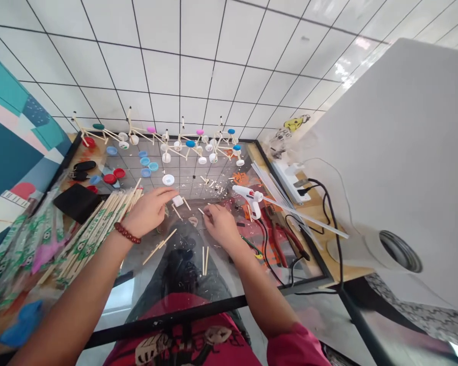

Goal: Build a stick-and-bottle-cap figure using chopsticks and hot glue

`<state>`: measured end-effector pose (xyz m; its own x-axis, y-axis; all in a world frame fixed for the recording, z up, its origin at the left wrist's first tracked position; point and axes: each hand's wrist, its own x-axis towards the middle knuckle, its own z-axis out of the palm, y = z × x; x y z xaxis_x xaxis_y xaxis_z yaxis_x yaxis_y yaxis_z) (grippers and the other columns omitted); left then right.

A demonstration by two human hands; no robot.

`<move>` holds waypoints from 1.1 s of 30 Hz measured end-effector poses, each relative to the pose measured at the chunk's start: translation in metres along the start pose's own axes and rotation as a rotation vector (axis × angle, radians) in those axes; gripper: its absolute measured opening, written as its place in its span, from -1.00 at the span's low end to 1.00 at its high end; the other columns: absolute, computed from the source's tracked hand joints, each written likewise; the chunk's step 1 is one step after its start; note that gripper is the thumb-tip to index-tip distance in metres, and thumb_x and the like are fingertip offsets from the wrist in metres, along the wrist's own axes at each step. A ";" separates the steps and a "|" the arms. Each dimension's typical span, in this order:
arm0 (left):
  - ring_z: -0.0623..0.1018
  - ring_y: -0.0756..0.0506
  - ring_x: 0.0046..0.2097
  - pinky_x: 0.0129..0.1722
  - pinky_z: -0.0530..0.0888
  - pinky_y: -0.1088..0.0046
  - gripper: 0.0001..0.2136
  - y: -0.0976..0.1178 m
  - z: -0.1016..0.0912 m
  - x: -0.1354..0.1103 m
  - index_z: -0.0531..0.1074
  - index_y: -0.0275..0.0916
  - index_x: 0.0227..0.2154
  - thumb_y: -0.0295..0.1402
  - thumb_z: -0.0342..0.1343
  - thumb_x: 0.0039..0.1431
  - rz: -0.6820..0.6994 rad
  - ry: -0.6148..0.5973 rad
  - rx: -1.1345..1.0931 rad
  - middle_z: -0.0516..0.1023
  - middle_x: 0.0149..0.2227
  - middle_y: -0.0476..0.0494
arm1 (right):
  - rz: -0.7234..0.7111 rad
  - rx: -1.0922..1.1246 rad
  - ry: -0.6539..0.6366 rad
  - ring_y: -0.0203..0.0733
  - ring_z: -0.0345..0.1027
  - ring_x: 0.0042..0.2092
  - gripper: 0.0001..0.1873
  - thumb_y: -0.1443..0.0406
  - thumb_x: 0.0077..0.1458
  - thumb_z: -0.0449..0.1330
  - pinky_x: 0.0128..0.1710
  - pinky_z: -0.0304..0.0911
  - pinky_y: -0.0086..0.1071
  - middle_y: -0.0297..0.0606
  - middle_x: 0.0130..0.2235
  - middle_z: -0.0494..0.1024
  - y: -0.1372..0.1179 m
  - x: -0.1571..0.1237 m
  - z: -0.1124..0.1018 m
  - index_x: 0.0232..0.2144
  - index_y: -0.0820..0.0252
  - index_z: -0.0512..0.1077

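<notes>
My left hand [147, 211] lies low over the glass tabletop with its fingers stretched out, the fingertips beside a small white piece [178, 201] that looks like a bottle cap. Short cut stick pieces [176, 211] lie close to that white piece. To the right, my right hand [222, 223] is closed in a pinch, and the end of a short wooden stick [201, 211] sticks out at its fingertips. Two longer sticks [205, 261] lie side by side nearer my body. Another pair of sticks [159, 247] rests below my left hand.
A white glue gun [249, 199] stands on the right near red-handled pliers [278, 239] and cables. Wrapped chopsticks [95, 229] are heaped at left. Small stick-and-cap models [175, 147] line the back edge. Blue caps [145, 161] and wood scraps [217, 185] are scattered about.
</notes>
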<state>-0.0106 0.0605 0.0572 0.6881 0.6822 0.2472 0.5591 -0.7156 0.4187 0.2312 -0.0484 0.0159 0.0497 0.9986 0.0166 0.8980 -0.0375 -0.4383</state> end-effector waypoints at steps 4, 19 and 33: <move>0.58 -0.25 0.28 0.32 0.53 0.11 -0.40 -0.009 0.007 0.024 0.61 -0.22 0.17 -0.62 -0.10 0.14 0.047 -0.192 -0.008 0.60 0.28 -0.26 | -0.017 0.009 -0.030 -0.02 0.55 -0.04 -0.70 0.39 0.31 0.22 0.00 0.39 -0.26 -0.11 -0.05 0.65 -0.003 -0.005 -0.006 0.06 0.16 0.57; 0.70 -0.25 0.00 0.08 0.64 0.19 -0.65 -0.002 0.014 0.008 0.66 -0.23 0.01 -0.28 0.09 0.29 -0.083 -0.009 -0.053 0.71 0.07 -0.31 | 0.029 -0.001 -0.110 0.07 0.57 0.02 -0.69 0.34 0.39 0.20 0.04 0.43 -0.16 0.01 0.01 0.65 -0.006 -0.008 -0.019 0.11 0.26 0.57; 0.72 -0.17 -0.07 0.00 0.67 0.29 -0.78 0.016 0.043 -0.028 0.65 -0.20 -0.07 -0.29 0.22 0.30 -0.099 0.184 -0.266 0.72 -0.06 -0.19 | -0.048 0.181 -0.063 -0.10 0.55 -0.11 -0.77 0.41 0.31 0.31 -0.07 0.35 -0.30 -0.17 -0.13 0.66 0.014 0.000 -0.004 -0.03 0.14 0.68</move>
<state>-0.0010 0.0229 0.0194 0.5279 0.7797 0.3369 0.4621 -0.5964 0.6563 0.2454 -0.0489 0.0135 -0.0234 0.9996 -0.0125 0.8053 0.0114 -0.5927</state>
